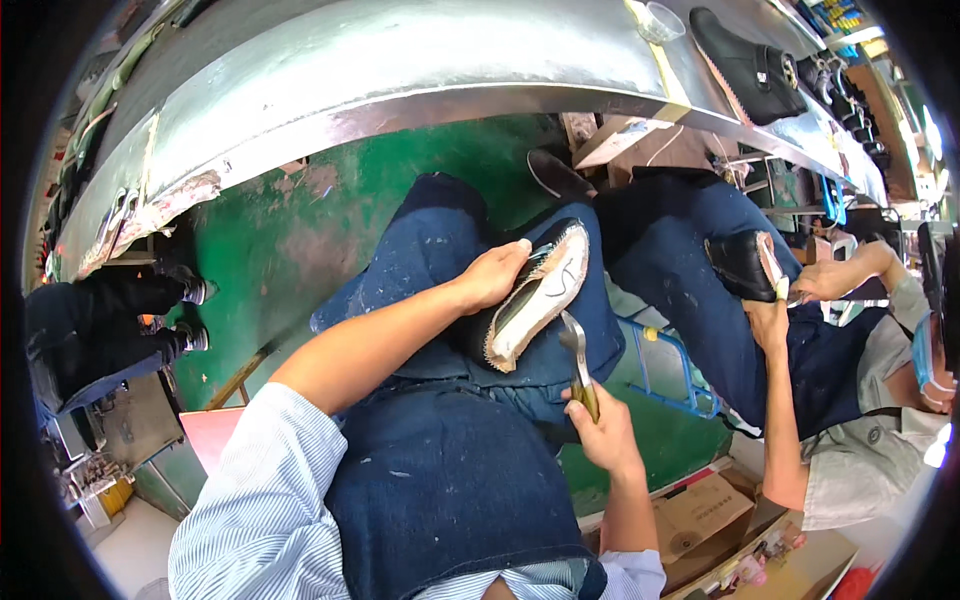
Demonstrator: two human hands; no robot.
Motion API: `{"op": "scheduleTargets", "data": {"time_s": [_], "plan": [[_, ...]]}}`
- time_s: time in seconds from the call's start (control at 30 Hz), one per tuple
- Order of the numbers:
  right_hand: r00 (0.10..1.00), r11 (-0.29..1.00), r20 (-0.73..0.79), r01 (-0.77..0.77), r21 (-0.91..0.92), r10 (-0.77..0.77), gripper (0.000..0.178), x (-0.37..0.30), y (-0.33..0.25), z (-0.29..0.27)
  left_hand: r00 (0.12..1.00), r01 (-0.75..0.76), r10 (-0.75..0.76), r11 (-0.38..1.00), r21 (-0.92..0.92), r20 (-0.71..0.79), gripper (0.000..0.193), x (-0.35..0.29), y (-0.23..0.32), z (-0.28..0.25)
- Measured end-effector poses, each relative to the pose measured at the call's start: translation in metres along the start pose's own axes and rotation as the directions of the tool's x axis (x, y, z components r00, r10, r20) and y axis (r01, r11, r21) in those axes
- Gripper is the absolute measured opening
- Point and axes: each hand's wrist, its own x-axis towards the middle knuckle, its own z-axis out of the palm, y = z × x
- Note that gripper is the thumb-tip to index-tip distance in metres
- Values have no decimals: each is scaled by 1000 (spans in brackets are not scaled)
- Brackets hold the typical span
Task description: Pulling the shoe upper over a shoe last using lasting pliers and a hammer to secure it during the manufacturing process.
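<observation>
A black shoe rests sole-up on my lap, its pale underside bare with a dark curved line drawn on it and a ragged light edge around it. My left hand is closed on the shoe's side, its fingers partly hidden. In my right hand I grip pincers with a curved metal head and yellow-green handles. The metal head is beside the shoe's right edge, at most lightly touching it; the exact gap I cannot tell.
Ahead runs a metal workbench carrying a black boot and a clear cup. On my right a seated co-worker holds another black shoe. A blue metal frame and a cardboard box stand between us. Another person's legs show at left.
</observation>
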Motion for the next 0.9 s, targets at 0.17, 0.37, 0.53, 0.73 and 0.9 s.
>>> {"op": "scheduleTargets", "data": {"time_s": [0.17, 0.37, 0.53, 0.73, 0.9], "plan": [[988, 960, 55, 155, -232, -146, 46, 12, -10, -15, 982, -147, 164, 975, 166, -89, 51, -16, -9, 10], [980, 909, 153, 175, -378, -125, 52, 34, -39, -30, 977, -156, 183, 963, 221, -108, 51, -23, -14, 14], [934, 815, 347, 136, -563, 84, 47, 53, -85, -52, 962, -167, 230, 921, 351, -147, 50, -41, -4, 20], [970, 861, 237, 159, -483, -46, 24, 57, -59, -29, 982, -94, 122, 977, 189, -143, 56, -56, -1, 19], [996, 989, -17, 80, -124, -83, 24, 52, -11, 13, 984, -142, 165, 949, -282, 60, 79, -50, 20, 17]]}}
